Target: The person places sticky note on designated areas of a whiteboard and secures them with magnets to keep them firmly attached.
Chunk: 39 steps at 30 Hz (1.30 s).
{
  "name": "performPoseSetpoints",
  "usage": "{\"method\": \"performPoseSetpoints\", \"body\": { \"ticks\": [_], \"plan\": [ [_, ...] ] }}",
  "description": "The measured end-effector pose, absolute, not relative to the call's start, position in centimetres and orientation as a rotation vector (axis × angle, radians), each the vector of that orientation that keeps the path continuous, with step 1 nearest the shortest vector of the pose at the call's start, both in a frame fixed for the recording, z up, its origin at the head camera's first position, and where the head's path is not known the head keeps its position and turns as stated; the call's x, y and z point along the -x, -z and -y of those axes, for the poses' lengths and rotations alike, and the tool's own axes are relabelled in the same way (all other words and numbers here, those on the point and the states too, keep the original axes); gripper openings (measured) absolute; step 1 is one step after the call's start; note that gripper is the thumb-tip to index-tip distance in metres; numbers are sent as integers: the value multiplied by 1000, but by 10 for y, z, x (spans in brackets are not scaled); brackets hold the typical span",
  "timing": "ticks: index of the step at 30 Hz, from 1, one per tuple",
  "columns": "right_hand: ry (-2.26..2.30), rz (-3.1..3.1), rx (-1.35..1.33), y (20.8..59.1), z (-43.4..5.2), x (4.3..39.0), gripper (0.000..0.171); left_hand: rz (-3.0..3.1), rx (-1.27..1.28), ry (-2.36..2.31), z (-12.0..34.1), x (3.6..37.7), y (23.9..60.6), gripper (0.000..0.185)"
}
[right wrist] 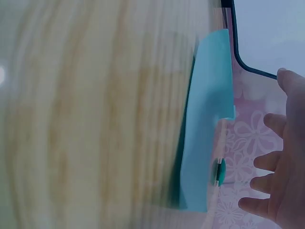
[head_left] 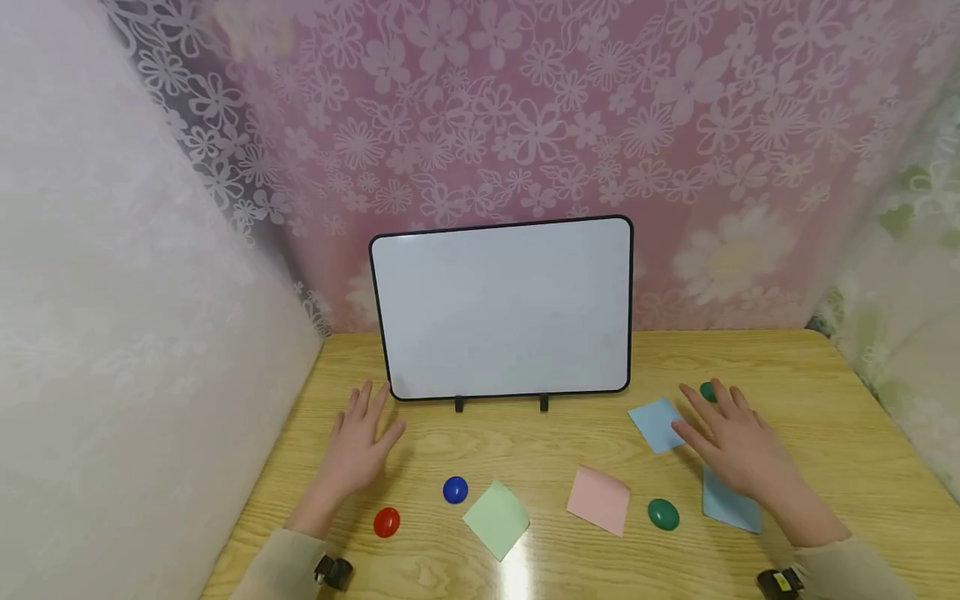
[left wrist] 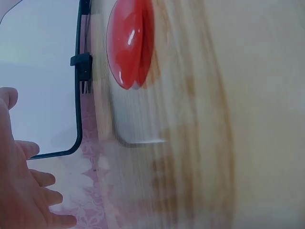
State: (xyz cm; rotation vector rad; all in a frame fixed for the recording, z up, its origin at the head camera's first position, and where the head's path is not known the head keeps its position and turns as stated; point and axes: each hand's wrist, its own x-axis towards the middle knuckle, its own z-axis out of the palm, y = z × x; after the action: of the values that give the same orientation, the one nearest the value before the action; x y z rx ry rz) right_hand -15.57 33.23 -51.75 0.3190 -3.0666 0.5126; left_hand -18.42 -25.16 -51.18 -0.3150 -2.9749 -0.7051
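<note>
My left hand [head_left: 355, 446] hovers over the left of the table, fingers spread and holding nothing, near the whiteboard's lower left corner. The whiteboard [head_left: 504, 308] is blank and black-framed, upright on two small black feet. On the right, my right hand [head_left: 738, 442] spreads its fingers above two blue sticky notes [head_left: 656, 424], partly covering them; it grips nothing. A green magnet [head_left: 708, 391] shows just beyond its fingertips. In the left wrist view a red magnet [left wrist: 127, 45] lies on the wood. In the right wrist view a blue note [right wrist: 205, 129] curls up from the table.
Between the hands lie a blue magnet [head_left: 455, 490], a pale green sticky note [head_left: 497, 520], a pink sticky note [head_left: 599, 500] and another green magnet [head_left: 663, 514]. The wooden table [head_left: 435, 442] meets a pink flowered curtain [head_left: 480, 125] behind and a white wall [head_left: 150, 333] at left.
</note>
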Motion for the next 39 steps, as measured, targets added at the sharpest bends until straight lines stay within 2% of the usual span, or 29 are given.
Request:
{"method": "performPoseSetpoints", "body": {
  "ticks": [14,21,27,34,39],
  "plan": [
    [-564,2996,-323,511,-327,157,70,2808,291,998,251,185,507,64],
    [-867,2922,-315,507,-319,159,66,2686,220,1288,256,187,508,53],
    [-1196,2826,-274,501,-304,159,62,2572,95,1555,260,188,499,49],
    [-1409,2824,-153,490,-300,160,68,2301,-126,2041,253,191,498,51],
    [-1583,2759,-106,489,-290,168,70,2133,-241,2165,249,193,498,51]
  ]
}}
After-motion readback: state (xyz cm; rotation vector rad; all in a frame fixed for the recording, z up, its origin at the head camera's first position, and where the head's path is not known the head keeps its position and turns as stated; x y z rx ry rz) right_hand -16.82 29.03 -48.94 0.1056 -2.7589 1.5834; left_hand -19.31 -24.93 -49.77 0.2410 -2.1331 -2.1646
